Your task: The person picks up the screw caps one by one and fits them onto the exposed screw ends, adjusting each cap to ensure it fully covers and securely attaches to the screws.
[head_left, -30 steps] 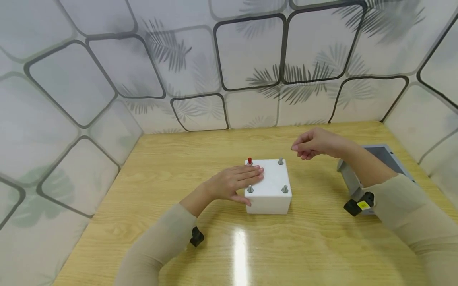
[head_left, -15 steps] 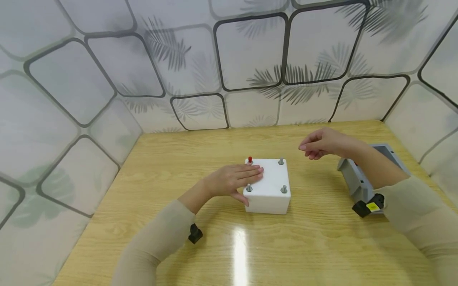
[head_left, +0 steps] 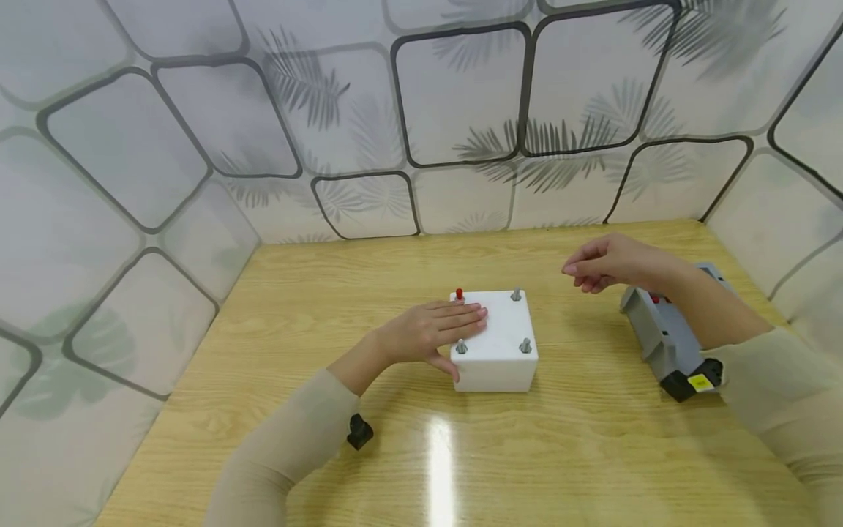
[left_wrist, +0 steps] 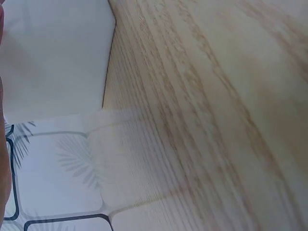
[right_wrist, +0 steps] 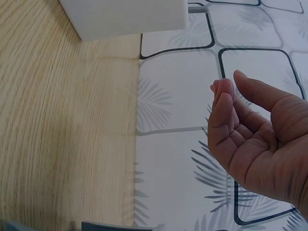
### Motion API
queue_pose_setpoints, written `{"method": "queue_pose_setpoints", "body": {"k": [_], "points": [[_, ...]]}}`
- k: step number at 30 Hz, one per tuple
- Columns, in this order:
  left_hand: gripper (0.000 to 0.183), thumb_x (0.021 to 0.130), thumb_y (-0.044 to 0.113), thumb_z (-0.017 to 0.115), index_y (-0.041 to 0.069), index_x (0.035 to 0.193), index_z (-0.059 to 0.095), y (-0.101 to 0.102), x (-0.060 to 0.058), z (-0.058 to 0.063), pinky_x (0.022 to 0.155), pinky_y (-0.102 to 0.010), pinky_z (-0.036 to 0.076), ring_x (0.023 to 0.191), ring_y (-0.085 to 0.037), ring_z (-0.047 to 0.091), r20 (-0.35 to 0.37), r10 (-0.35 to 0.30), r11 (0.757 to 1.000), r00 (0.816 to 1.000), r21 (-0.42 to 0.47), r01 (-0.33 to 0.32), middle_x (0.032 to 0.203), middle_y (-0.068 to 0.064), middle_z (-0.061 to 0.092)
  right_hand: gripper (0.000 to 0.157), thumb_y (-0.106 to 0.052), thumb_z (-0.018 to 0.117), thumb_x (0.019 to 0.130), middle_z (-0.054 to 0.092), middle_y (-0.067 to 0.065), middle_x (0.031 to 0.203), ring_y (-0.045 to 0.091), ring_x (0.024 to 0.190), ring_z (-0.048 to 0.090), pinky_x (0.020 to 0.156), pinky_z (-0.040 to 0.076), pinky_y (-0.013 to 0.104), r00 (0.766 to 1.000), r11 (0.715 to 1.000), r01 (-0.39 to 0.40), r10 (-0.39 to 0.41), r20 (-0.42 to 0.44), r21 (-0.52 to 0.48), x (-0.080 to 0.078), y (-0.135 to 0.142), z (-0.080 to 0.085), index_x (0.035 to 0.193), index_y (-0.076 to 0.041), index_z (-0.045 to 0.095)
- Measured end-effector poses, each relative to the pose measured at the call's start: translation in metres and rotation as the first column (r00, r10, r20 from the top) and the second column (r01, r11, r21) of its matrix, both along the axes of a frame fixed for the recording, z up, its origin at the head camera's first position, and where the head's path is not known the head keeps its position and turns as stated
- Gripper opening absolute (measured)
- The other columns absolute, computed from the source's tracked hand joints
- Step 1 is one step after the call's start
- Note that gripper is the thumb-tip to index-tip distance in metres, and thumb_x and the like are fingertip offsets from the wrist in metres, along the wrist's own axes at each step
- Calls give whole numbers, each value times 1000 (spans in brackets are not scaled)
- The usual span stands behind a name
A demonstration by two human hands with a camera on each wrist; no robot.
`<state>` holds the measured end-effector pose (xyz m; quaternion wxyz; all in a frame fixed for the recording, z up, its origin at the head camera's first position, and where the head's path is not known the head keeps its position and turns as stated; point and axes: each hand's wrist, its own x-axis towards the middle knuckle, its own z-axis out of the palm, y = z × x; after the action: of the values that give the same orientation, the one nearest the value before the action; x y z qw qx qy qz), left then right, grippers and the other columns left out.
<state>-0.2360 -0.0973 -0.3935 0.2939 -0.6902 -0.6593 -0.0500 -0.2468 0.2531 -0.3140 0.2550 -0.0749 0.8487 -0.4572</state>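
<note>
A white box (head_left: 506,326) sits mid-table in the head view, with metal bolts (head_left: 525,346) standing at its top corners. The far-left one carries a small red cap (head_left: 459,294). My left hand (head_left: 426,335) lies flat on the left part of the box top, fingers straight, thumb down over the near side. In the left wrist view the box (left_wrist: 57,62) fills the upper left. My right hand (head_left: 615,263) hovers right of the box, close to a grey bin. The right wrist view shows that hand (right_wrist: 262,137) loosely curled, thumb apart from the fingers, nothing between them.
The grey bin (head_left: 647,333) stands at the right of the wooden table (head_left: 316,293), partly hidden under my right forearm. Something small and red (head_left: 655,298) shows inside it. A patterned curtain (head_left: 461,95) closes off the back and sides.
My right hand has drifted right, away from the box and towards the grey bin, uncovering more of the bin's inside. The left hand stays resting on the box.
</note>
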Motion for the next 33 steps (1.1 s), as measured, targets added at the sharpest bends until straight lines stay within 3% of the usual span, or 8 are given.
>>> {"method": "queue_pose_setpoints", "body": {"k": [7,15,23,33], "points": [[89,66,62,70,-5,125,58,-3,0,3,110,-32,36,124,-28,52,87,-17,998,996,-59,22,131,-20,56,41,-32,63,91,64,3,86,13,76,64,72,57,30,1000,1000,19,-19,-3,-1,4,10,1,112,2,60],[89,68,61,69,-6,126,56,-4,-3,4,112,-31,34,126,-28,51,112,-31,995,993,-93,41,133,-20,54,34,-28,63,91,65,4,85,16,75,64,70,58,30,998,999,42,-42,-36,3,8,25,2,109,1,63],[92,62,56,75,-8,125,56,-6,-3,3,112,-31,34,125,-30,51,146,-50,993,988,-103,66,132,-22,54,36,-27,59,94,65,3,86,14,77,65,74,58,32,997,998,63,-62,-36,27,14,39,1,112,3,60],[88,66,57,72,-8,124,56,-6,-2,2,111,-32,35,125,-30,51,152,-82,991,985,-90,97,132,-22,54,33,-27,57,95,66,2,88,18,81,66,75,58,34,996,997,71,-69,-55,38,21,60,2,112,2,61]]}}
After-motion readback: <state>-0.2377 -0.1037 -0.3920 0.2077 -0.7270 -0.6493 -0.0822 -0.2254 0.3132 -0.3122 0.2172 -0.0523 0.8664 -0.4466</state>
